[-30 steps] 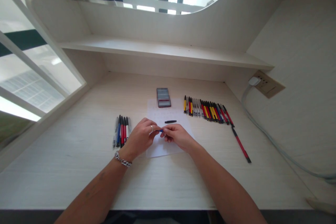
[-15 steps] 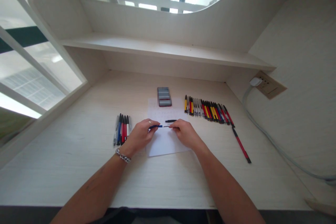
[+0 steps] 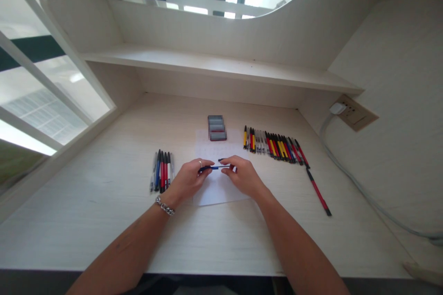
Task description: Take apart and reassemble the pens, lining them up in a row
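My left hand (image 3: 189,176) is closed on a blue pen barrel (image 3: 215,168), which points right over the white paper (image 3: 216,191). Between the fingertips of my right hand (image 3: 245,174) is a thin pen refill (image 3: 224,166), in line with the barrel and meeting its end. How far the refill reaches inside cannot be seen. A black pen part (image 3: 220,160) lies just behind, mostly covered by my right fingers. To the left of my left hand several pens (image 3: 161,170) lie side by side, in blue, red, black, white and clear.
A long row of pens (image 3: 277,146) lies at the right back, with one red and black pen (image 3: 319,192) apart from it. A blurred grey phone-like object (image 3: 217,128) sits behind the paper. A cable (image 3: 349,175) runs down from the wall socket (image 3: 358,113). A shelf (image 3: 221,68) overhangs the desk.
The gap between the blue barrel and the refill has closed; the refill now meets the barrel's end. My left hand has shifted slightly right, and the right fingers cover more of the black part.
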Action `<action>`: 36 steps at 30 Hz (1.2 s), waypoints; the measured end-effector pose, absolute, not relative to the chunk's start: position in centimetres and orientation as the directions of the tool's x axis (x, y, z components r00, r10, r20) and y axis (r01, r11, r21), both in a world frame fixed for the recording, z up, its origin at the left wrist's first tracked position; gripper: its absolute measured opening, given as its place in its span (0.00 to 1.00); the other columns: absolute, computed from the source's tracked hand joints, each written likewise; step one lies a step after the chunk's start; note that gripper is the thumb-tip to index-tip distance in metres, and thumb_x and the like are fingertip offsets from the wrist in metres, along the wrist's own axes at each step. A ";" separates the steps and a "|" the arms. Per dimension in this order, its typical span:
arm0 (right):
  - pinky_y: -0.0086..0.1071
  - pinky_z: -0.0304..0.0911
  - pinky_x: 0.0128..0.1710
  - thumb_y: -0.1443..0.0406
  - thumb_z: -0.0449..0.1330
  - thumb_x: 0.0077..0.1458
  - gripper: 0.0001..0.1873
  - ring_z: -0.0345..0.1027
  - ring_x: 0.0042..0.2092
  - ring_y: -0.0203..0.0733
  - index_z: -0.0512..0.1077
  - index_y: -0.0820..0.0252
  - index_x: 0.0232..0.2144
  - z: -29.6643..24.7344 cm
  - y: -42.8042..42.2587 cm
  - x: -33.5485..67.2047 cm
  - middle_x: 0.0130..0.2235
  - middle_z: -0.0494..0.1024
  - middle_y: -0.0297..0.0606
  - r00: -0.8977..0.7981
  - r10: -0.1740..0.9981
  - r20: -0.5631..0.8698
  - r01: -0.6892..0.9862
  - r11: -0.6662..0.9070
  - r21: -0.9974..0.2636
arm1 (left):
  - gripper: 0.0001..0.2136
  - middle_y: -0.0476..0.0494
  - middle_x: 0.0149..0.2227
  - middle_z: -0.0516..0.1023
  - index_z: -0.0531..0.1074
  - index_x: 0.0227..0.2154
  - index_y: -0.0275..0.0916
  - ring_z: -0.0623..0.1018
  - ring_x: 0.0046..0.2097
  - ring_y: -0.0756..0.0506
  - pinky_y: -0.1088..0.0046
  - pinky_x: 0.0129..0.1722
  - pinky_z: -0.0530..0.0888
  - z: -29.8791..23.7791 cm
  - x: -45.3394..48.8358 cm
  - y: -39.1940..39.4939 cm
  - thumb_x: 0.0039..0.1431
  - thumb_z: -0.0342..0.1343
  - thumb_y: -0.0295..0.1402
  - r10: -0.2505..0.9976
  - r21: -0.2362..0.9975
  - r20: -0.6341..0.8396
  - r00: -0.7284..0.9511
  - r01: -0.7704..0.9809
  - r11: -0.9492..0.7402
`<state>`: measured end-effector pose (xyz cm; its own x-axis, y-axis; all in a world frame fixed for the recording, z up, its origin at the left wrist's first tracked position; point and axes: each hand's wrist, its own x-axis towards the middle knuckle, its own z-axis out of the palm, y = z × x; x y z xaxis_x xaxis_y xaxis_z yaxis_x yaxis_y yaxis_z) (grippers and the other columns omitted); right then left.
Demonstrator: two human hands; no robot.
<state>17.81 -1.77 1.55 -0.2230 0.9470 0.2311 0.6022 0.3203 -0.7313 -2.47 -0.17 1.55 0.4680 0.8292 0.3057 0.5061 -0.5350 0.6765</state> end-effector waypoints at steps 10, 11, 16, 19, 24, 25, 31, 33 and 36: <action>0.31 0.59 0.37 0.67 0.58 0.53 0.07 0.68 0.35 0.38 0.75 0.56 0.34 3.6 -1.8 19.4 0.34 0.77 0.36 -0.202 0.953 0.225 0.634 0.302 -0.712 | 0.10 0.45 0.39 0.79 0.73 0.42 0.41 0.77 0.39 0.47 0.72 0.40 0.72 1.8 -2.5 -0.2 0.58 0.53 0.33 0.829 0.667 0.311 0.465 0.515 -0.539; 0.30 0.59 0.36 0.67 0.58 0.53 0.06 0.67 0.34 0.37 0.75 0.57 0.34 3.9 -1.7 19.9 0.34 0.77 0.35 -0.196 0.957 0.214 0.649 0.290 -0.704 | 0.10 0.45 0.39 0.79 0.73 0.42 0.41 0.77 0.38 0.47 0.72 0.39 0.72 1.8 -2.6 -0.2 0.58 0.53 0.33 0.833 0.666 0.311 0.458 0.520 -0.535; 0.30 0.58 0.35 0.67 0.57 0.54 0.06 0.67 0.34 0.37 0.75 0.57 0.33 4.4 -1.9 21.0 0.33 0.77 0.35 -0.226 0.964 0.142 0.724 0.264 -0.638 | 0.10 0.46 0.36 0.79 0.74 0.41 0.42 0.76 0.34 0.48 0.74 0.35 0.71 1.7 -2.5 -0.3 0.59 0.52 0.34 0.820 0.640 0.263 0.508 0.544 -0.542; 0.30 0.58 0.37 0.67 0.58 0.53 0.07 0.66 0.36 0.38 0.76 0.57 0.33 3.5 -2.2 20.9 0.35 0.76 0.37 -0.237 0.966 0.103 0.774 0.252 -0.582 | 0.09 0.45 0.36 0.79 0.75 0.40 0.41 0.76 0.36 0.47 0.72 0.37 0.71 1.4 -2.3 -0.3 0.58 0.52 0.33 0.797 0.598 0.246 0.552 0.560 -0.573; 0.31 0.58 0.39 0.67 0.57 0.53 0.08 0.67 0.37 0.39 0.76 0.55 0.34 2.1 -2.6 21.0 0.35 0.76 0.38 -0.254 0.966 0.052 0.803 0.240 -0.546 | 0.08 0.43 0.35 0.77 0.76 0.37 0.40 0.75 0.39 0.45 0.69 0.42 0.71 0.8 -2.1 -0.3 0.57 0.53 0.32 0.769 0.557 0.230 0.596 0.567 -0.607; 0.31 0.58 0.39 0.67 0.57 0.53 0.08 0.67 0.37 0.39 0.77 0.55 0.34 2.0 -2.6 21.0 0.35 0.76 0.38 -0.257 0.965 0.047 0.804 0.241 -0.543 | 0.08 0.43 0.35 0.76 0.76 0.36 0.40 0.75 0.39 0.45 0.69 0.42 0.71 0.8 -2.1 -0.3 0.57 0.53 0.32 0.768 0.557 0.231 0.597 0.566 -0.608; 0.31 0.59 0.39 0.64 0.57 0.54 0.09 0.68 0.38 0.40 0.76 0.56 0.37 2.1 -2.2 22.5 0.37 0.76 0.39 -0.213 0.976 0.041 0.808 0.199 -0.555 | 0.10 0.42 0.36 0.75 0.76 0.39 0.40 0.75 0.36 0.47 0.72 0.37 0.71 1.0 -2.4 0.0 0.56 0.54 0.34 0.779 0.579 0.215 0.590 0.565 -0.587; 0.32 0.59 0.40 0.65 0.57 0.54 0.10 0.68 0.39 0.40 0.75 0.56 0.37 2.2 -2.0 23.2 0.37 0.76 0.39 -0.174 0.983 0.052 0.815 0.173 -0.553 | 0.11 0.43 0.36 0.76 0.75 0.39 0.39 0.75 0.35 0.48 0.72 0.36 0.71 1.1 -2.9 0.3 0.57 0.54 0.35 0.803 0.597 0.209 0.559 0.577 -0.557; 0.33 0.59 0.40 0.66 0.57 0.54 0.09 0.68 0.38 0.41 0.76 0.56 0.36 2.1 -2.0 23.6 0.37 0.77 0.39 -0.164 0.985 0.054 0.820 0.167 -0.548 | 0.11 0.43 0.34 0.77 0.75 0.39 0.39 0.74 0.33 0.48 0.72 0.35 0.71 1.3 -3.5 0.7 0.58 0.52 0.36 0.840 0.599 0.231 0.491 0.609 -0.520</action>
